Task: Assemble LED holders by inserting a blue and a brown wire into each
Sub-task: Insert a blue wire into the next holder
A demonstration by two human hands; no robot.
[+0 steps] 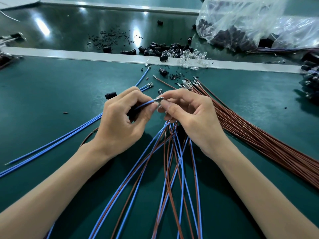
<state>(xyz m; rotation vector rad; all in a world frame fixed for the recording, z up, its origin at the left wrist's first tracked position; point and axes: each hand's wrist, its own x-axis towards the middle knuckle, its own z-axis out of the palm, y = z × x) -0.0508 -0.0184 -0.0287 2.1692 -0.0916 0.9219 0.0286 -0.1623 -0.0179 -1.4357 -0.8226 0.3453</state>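
Nearest you, on the dark green tabletop (pixel 51 100), a fan of blue and brown wires (pixel 165 169) trails from under your right hand (pixel 188 114), which pinches a small metal-tipped part (pixel 159 99). Your left hand (pixel 119 118) pinches one blue wire (pixel 145 104) to it. Three loose blue wires (pixel 69 134) lie left, one brown bundle (pixel 259 135) right, one black holder (pixel 110 95) beside your left hand. Beyond the pale strip (pixel 69 55): heaped holders (pixel 155 48), one plastic bag (pixel 241 19).
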